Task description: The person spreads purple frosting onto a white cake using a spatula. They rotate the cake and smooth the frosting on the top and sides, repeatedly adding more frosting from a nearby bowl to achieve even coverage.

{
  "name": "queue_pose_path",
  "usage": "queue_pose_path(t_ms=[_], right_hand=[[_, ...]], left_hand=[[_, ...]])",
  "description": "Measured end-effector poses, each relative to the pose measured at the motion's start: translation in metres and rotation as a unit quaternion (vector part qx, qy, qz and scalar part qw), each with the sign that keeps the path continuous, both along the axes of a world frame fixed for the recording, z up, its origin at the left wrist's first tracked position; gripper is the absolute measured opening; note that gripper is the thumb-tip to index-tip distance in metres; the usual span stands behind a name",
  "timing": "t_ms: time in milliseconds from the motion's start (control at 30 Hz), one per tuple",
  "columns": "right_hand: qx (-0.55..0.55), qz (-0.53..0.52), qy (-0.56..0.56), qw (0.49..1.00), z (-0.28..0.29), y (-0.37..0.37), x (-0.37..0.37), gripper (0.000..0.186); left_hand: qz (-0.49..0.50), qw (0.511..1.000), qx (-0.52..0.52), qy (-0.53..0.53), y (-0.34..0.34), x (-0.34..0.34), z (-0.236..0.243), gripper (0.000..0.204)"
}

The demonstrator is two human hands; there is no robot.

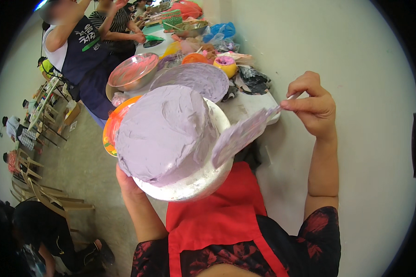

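Observation:
A round cake (164, 131) coated in lavender frosting sits tilted on a white, frosting-smeared cake board (194, 187) before my chest. My left hand (127, 181) supports the board at its lower left edge, and most of its fingers are hidden under it. On the other side, my right hand (312, 104) pinches the thin handle of a spatula (240, 138). Lavender frosting covers the spatula's broad blade, whose tip is close to the cake's right side; whether they touch I cannot tell.
Behind the cake, the table (259, 104) carries a lavender-smeared basin (194, 78), a steel bowl (134, 71) with pink frosting, an orange plate (110, 131), a yellow cup (225, 66) and crumpled plastic bags. A wall (370, 138) rises at right. Two people stand at far left.

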State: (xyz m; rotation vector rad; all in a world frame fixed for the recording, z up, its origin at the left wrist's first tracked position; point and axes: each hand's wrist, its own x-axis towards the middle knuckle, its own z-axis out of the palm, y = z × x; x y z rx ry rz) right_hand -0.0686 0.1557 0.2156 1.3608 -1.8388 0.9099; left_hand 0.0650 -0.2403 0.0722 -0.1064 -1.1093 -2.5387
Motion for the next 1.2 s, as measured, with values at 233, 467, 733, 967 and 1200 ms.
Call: queue_pose_path(t_ms=[233,467,733,967,1200], right_hand=[[0.05,-0.009,0.059,0.997,0.007,-0.023,0.019,0.038],[0.057,-0.036,0.049,0.997,0.003,-0.015,0.009,0.04],[0.056,-0.062,0.026,0.996,-0.002,0.0,0.002,0.037],[0.011,-0.022,-0.002,1.0,-0.002,0.006,0.005,0.035],[0.054,-0.012,0.008,0.998,-0.003,-0.015,0.006,0.034]], left_hand=[[-0.028,0.999,0.015,0.021,0.001,-0.001,0.003,0.055],[-0.022,0.999,0.038,-0.001,0.001,0.002,0.005,0.056],[-0.031,0.998,0.045,-0.03,-0.022,0.002,-0.029,0.057],[0.002,1.0,0.015,-0.018,-0.009,0.005,-0.005,0.059],[0.026,0.999,-0.012,-0.041,-0.007,0.008,-0.002,0.06]])
